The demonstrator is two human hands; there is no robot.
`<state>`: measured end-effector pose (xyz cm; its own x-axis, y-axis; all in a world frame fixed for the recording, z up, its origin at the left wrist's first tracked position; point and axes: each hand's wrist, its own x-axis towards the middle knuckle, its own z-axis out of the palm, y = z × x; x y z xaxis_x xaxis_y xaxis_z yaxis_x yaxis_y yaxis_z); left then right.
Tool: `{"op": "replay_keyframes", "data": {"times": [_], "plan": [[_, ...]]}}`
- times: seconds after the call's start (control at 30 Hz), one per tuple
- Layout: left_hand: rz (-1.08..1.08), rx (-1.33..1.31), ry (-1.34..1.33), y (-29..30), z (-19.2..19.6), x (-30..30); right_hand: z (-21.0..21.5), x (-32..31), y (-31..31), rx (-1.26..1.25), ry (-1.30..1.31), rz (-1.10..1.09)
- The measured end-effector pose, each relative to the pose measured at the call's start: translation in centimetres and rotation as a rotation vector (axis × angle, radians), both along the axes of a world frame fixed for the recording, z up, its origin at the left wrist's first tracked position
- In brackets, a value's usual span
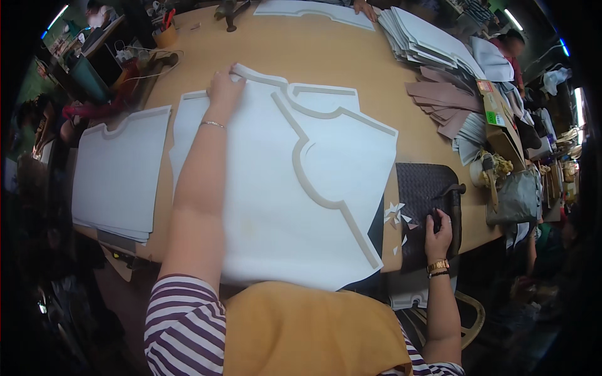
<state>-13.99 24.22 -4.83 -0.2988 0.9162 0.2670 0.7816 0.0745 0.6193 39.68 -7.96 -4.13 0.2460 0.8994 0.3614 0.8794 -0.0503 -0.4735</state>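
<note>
At about two o'clock on the round wooden table lies a brown cardboard box with a small green label and an orange one. Behind it, towards one o'clock, sit stacks of white sheets and mauve pieces. At centre the left hand lies flat, fingers spread, pressing the far edge of a large white cut sheet. At four o'clock the right hand curls round a dark tool, perhaps a knife, on a black woven mat strewn with white scraps. At nine o'clock rests another white stack. The room around is dim and crowded.
</note>
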Motion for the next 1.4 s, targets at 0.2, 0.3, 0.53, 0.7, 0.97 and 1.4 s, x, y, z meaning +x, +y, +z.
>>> {"op": "replay_keyframes", "data": {"times": [0.2,0.3,0.53,0.7,0.97,1.4], "plan": [[-0.096,0.231,-0.442,2.4,-2.1,-3.3,-0.3,0.1,0.4,-0.012,0.052,0.017],[0.011,0.081,-0.209,0.5,1.1,-2.7,-0.6,0.3,0.2,-0.012,0.061,0.010],[0.142,-0.492,0.216,-2.2,3.9,-11.2,-0.6,0.4,0.2,-0.033,0.069,-0.003],[0.139,-0.534,0.287,-2.2,2.5,-13.9,-0.5,0.6,0.2,-0.042,0.029,-0.001],[0.084,-0.371,-0.039,-2.9,4.1,-12.1,-0.4,0.5,0.0,-0.042,0.017,-0.007],[-0.177,-0.345,-0.554,-5.2,9.2,-9.5,-0.5,0.5,0.1,-0.035,0.035,-0.001]]}}
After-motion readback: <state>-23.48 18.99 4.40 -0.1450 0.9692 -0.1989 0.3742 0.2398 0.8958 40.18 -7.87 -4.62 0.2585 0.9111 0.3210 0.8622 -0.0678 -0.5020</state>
